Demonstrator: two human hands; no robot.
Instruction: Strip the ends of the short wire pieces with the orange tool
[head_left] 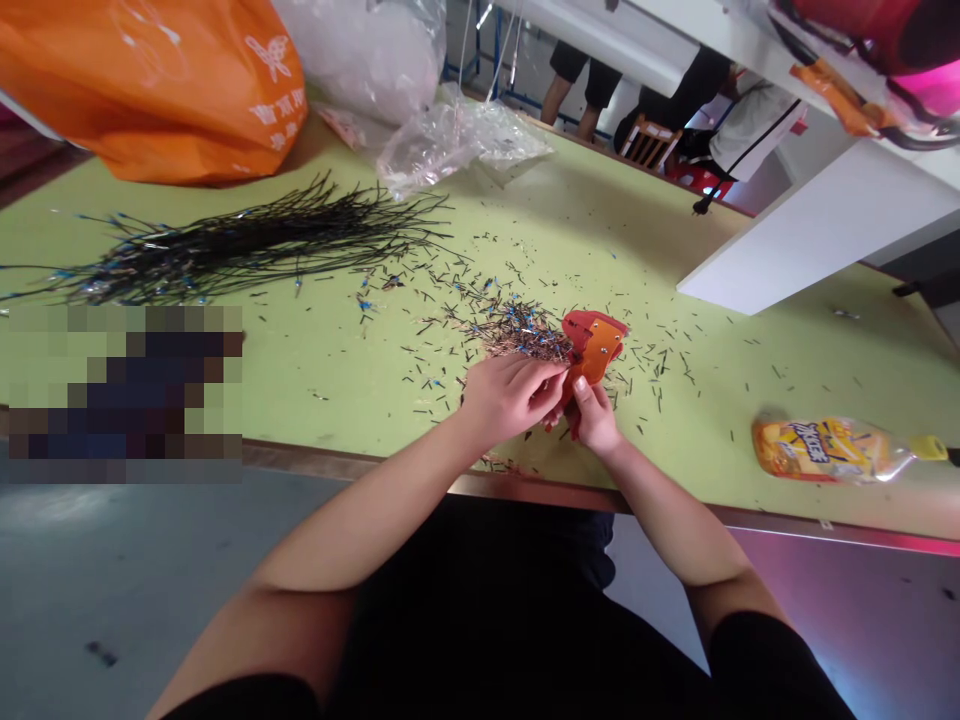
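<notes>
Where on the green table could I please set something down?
Mostly bare patches: between the bottle and the white panel; left of the left hand, in front of the black wire bundle. Clippings crowd around the orange-red tool.

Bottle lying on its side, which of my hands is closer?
Your right hand, holding the orange tool left of the bottle. Your left hand is farther left, beside the trimmed bits.
</notes>
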